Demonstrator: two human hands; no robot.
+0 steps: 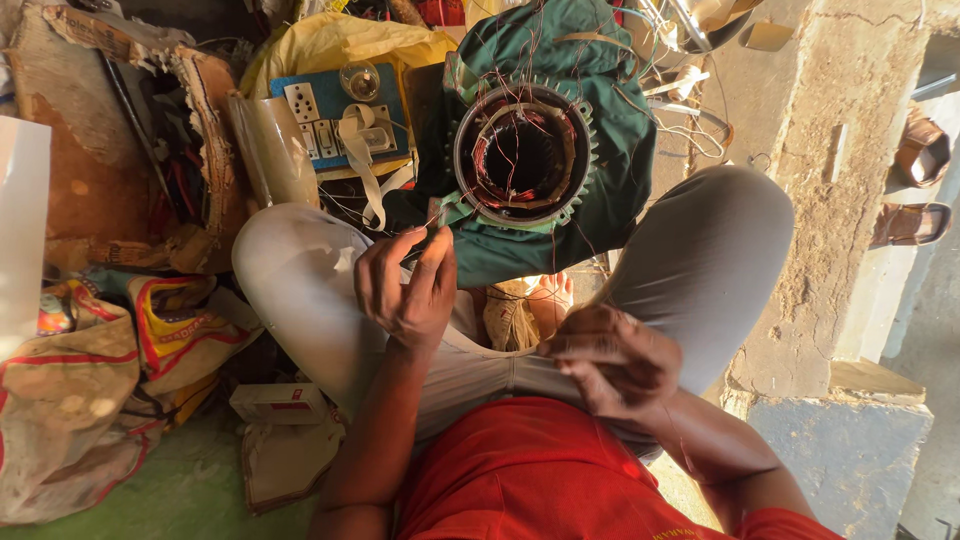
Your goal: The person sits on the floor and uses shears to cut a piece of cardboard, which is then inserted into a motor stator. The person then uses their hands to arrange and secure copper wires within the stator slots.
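Copper-wound motor stator (522,157) resting on green cloth (600,120) before crossed legs. Left hand (408,285) just below its rim, fingertips pinched on thin wire (428,222). Right hand (612,358) near lap, curled shut on wire too. Blue switchboard (335,115) beyond.

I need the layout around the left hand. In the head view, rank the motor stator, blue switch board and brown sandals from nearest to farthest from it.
From the left hand:
1. Motor stator, just above, on green cloth.
2. Blue switch board, upper left.
3. Brown sandals, far right.
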